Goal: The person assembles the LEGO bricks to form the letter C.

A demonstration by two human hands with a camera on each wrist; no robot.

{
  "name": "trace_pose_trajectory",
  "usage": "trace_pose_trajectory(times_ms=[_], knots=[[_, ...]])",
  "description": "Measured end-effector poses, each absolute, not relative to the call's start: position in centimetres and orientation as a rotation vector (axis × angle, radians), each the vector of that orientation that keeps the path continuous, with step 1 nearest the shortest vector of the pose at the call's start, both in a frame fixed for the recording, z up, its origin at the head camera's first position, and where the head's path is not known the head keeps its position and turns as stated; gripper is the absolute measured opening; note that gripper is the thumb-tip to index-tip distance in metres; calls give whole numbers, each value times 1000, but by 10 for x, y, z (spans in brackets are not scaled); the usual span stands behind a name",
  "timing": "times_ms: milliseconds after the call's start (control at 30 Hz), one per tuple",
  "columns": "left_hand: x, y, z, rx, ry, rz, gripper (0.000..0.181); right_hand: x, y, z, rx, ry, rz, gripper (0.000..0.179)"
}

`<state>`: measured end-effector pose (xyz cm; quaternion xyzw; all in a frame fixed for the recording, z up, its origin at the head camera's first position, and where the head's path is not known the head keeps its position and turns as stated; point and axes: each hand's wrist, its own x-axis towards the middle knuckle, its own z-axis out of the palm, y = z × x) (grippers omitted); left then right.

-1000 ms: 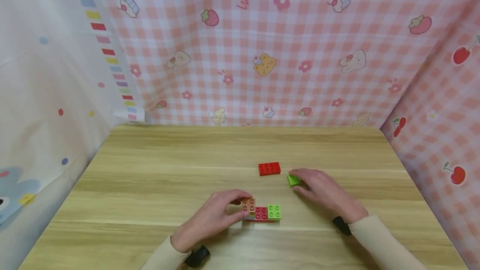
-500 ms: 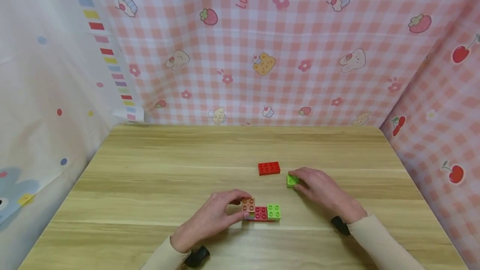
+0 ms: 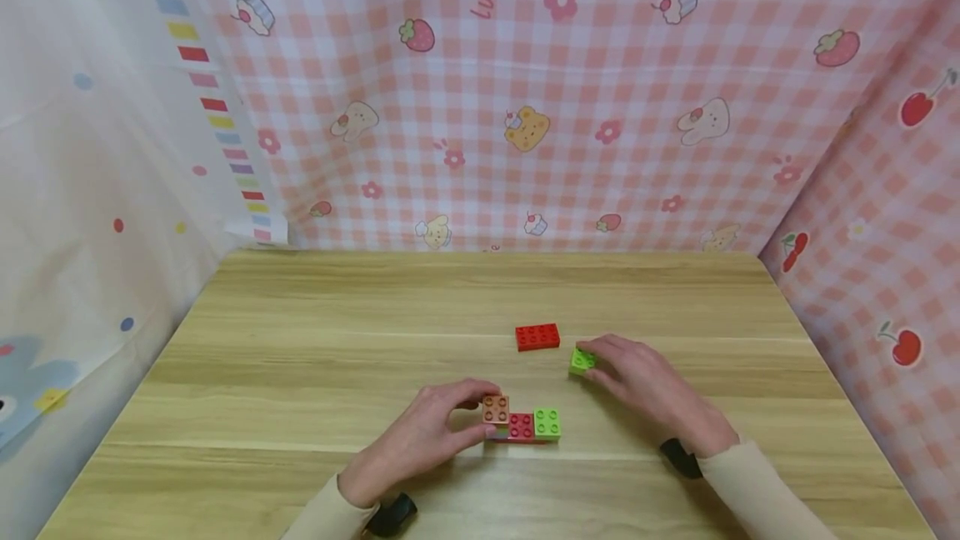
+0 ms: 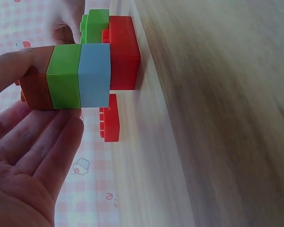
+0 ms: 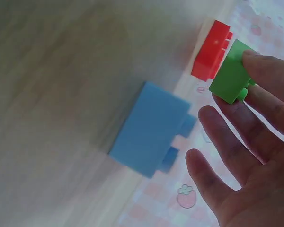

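My left hand (image 3: 423,432) pinches the brown brick (image 3: 496,408) at the top of a stack. Under it, in the left wrist view, come a green brick (image 4: 65,75) and a light blue brick (image 4: 94,75). The stack stands on one end of a long red brick (image 4: 124,52), whose other end bears a lime green brick (image 3: 547,422). Between thumb and fingers, my right hand (image 3: 637,377) pinches another lime green brick (image 5: 233,73). A blue brick (image 5: 149,130) stands on the table close by that hand, hidden by it in the head view.
A loose red brick (image 3: 537,337) lies on the wooden table (image 3: 337,315), beyond the stack and left of my right hand. Patterned cloth (image 3: 480,107) hangs along the table's back and both sides.
My right hand has shifted slightly left with the lime green brick. The left hand keeps its grip on the brown brick, and the stack stays in place.
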<state>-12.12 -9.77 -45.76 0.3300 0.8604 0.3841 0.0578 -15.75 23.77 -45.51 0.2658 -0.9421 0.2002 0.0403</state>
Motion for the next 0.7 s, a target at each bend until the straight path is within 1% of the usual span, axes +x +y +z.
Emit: trace_pose_trajectory(times_ms=[100, 333, 700], knots=[[-121, -98, -458, 979, 2592, 1187, 45, -155, 235, -452, 803, -2871, 641, 44], [-121, -101, -458, 962, 2570, 1221, 40, -146, 227, -444, 807, -2798, 666, 45], [-120, -102, -456, 954, 2567, 1239, 38, -136, 215, -433, 899, -2630, 708, 47]])
